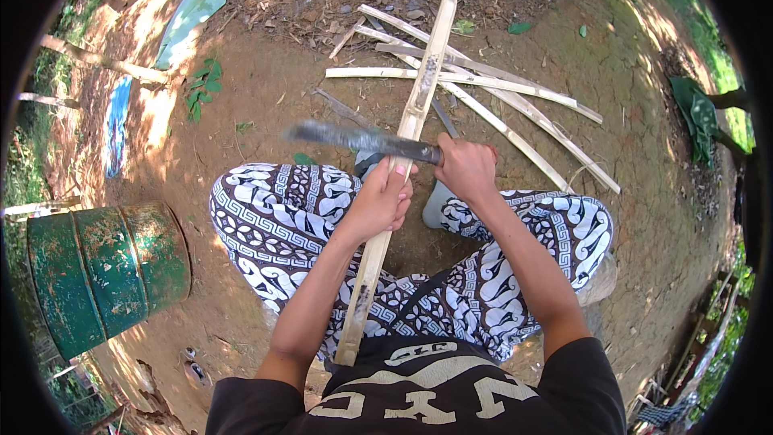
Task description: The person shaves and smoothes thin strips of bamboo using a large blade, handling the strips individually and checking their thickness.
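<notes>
The long dark-bladed knife (362,142) is smeared by motion, so its edge and tip are hard to make out; its handle is buried inside the right hand (465,169), and the lower end of the long pale split bamboo strip (378,242) is cut off from sight against the black printed shirt (419,395) at the bottom; the feet are mostly hidden behind the hands, only a grey bit showing between the knees.

The left hand (382,201) is wrapped around the bamboo strip at about its middle, fingers curled over it, thumb side up; the strip runs from the person's lap up and away over the bare brown earth (266,97), slightly tilted to the right; the right hand is clenched on the knife handle just beside the left, and the blade lies across the strip, just above the left hand's fingers, pointing to the person's left.

Beyond the hands a loose heap of thin pale bamboo slats (499,93) lies fanned on the ground, the far part of the held strip crossing over them; the knees in black-and-white patterned trousers (282,209) spread to either side; a rusty green metal drum (105,270) lies on its side well off to the left; green leaves (201,84) and dry litter sit farther out.
</notes>
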Tool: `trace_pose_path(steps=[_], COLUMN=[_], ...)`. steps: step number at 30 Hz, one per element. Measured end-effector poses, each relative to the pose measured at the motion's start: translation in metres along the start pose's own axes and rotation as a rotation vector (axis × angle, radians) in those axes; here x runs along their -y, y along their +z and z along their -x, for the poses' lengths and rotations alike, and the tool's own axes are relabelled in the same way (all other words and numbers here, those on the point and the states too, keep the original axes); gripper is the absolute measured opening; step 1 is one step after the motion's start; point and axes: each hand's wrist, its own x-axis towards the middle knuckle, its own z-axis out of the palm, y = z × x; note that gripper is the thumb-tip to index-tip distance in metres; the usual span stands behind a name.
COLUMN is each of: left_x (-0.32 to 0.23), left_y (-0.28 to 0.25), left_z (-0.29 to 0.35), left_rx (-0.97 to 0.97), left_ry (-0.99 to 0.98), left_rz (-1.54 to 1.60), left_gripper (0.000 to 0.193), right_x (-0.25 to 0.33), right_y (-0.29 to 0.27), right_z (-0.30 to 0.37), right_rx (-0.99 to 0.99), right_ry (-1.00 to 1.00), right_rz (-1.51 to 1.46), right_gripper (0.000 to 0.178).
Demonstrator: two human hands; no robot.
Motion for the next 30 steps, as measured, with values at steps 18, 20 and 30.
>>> trace_pose_path(steps=[18, 20, 30], left_x=[0.006, 0.002, 0.001], left_y=[-0.006, -0.002, -0.004], left_z=[0.004, 0.003, 0.007], left_rx=[0.079, 0.071, 0.078], left_ry=[-0.066, -0.054, -0.006], left_rz=[0.007, 0.052, 0.036], left_gripper=[0.033, 0.033, 0.033], right_x=[-0.030, -0.024, -0.019], right_y=[-0.007, -0.004, -0.012], right_z=[-0.011, -0.006, -0.011], right_rx=[0.077, 0.027, -0.021], right_ry=[0.239, 0.138, 0.234], right_rz=[0.026, 0.013, -0.083], right_gripper=[0.010, 0.015, 0.012])
